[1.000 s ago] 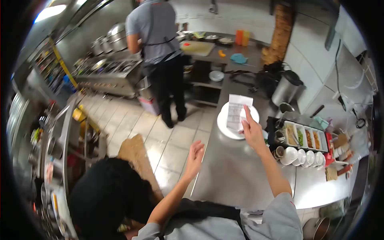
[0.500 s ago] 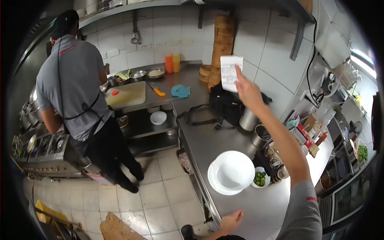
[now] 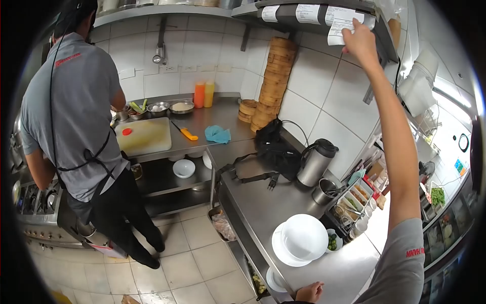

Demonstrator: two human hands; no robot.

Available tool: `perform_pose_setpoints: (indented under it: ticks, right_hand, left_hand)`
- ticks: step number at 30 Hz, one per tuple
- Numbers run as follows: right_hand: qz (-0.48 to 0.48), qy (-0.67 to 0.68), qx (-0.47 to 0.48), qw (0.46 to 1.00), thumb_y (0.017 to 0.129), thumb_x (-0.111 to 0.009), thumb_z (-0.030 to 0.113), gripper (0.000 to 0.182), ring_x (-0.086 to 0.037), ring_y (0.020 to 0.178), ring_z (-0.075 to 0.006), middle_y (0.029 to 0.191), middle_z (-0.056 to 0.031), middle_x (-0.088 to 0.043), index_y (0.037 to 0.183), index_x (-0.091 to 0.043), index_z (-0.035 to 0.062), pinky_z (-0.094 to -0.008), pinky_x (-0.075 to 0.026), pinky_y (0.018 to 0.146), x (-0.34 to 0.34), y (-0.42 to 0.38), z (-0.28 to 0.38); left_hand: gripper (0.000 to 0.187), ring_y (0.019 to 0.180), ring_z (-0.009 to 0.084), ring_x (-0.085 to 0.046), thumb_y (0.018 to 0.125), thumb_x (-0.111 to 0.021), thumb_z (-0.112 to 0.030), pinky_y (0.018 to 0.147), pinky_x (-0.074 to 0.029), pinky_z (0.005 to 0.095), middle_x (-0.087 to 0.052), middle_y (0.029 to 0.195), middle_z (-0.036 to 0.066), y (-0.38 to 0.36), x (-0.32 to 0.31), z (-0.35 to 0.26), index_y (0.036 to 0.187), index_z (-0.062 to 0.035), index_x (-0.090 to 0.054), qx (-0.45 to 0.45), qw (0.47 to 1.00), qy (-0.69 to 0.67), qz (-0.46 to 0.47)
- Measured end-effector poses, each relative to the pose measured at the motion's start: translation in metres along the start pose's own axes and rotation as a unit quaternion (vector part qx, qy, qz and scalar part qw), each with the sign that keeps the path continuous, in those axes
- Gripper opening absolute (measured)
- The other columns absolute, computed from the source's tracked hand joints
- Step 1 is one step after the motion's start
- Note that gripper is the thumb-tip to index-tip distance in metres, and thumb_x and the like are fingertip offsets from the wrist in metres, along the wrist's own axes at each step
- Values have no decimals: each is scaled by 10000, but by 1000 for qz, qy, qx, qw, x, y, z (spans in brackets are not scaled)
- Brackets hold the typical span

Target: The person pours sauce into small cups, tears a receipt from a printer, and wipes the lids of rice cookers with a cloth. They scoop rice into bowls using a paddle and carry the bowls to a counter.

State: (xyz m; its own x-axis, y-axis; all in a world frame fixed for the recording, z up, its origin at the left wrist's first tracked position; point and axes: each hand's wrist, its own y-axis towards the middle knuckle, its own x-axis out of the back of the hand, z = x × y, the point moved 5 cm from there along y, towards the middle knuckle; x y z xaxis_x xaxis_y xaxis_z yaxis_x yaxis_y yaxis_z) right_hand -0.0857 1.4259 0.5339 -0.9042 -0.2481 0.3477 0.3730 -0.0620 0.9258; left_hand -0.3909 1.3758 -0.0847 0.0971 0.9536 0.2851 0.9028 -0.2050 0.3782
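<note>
My right hand (image 3: 362, 45) is raised at the upper right, pinching a printed order ticket (image 3: 338, 33) by its right side. The ticket is at the front edge of the overhead shelf (image 3: 383, 23), overlapping another paper slip there. Further left, an order slip (image 3: 308, 14) and a second slip (image 3: 270, 13) hang from the same edge. My left hand (image 3: 310, 292) is low by the counter's front edge, fingers curled, with nothing visible in them. Beyond it stand a stacked white bowl and plate (image 3: 304, 237) and a small bowl of green limes (image 3: 332, 240).
A co-worker (image 3: 83, 101) stands at the left by the stove and a cutting board (image 3: 147, 136). An orange-handled knife (image 3: 188, 134), black bag (image 3: 276, 152), steel thermos jug (image 3: 316, 163), bamboo steamers (image 3: 276, 81) and a condiment rack (image 3: 353, 202) occupy the counters.
My right hand has carried the ticket up and right to the shelf edge. The view has tilted up, bringing the hanging slips into sight. My left hand stays low and curled.
</note>
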Motion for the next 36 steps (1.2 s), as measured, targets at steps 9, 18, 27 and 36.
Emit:
perform_pose_setpoints:
  ticks: [9,18,27,36]
  right_hand:
    - [-115,-51,101,987,756,-561,127,290,-586,679,-232,877,-159,-609,1018,-539,5,-356,-472,597,23,18,-6]
    - [37,16,179,983,780,-545,218,328,-601,787,-289,838,-150,-611,1046,-517,28,-386,-472,669,152,-147,-36]
    - [619,286,124,721,912,-351,331,357,-575,823,-328,932,-148,-535,1110,-452,53,-409,-479,712,270,-580,-204]
    - [658,453,-446,404,852,-233,641,729,-499,1079,-334,1091,-240,-556,1187,-527,64,-385,-352,930,422,-719,-412]
  left_hand:
    - [124,562,236,-582,796,-556,-182,515,-460,335,-580,639,60,9,12,-8,902,-136,-600,30,997,-59,42]
    - [139,537,182,-554,817,-556,-170,512,-447,309,-569,620,65,2,10,4,895,-73,-615,119,991,-50,28]
    - [167,660,168,-572,803,-595,-166,615,-456,315,-613,766,71,-65,-169,-142,923,-50,-605,-240,823,-116,502]
    - [242,772,221,-585,800,-578,-181,693,-453,344,-613,836,96,-203,-427,-219,1017,-74,-569,-289,504,-161,798]
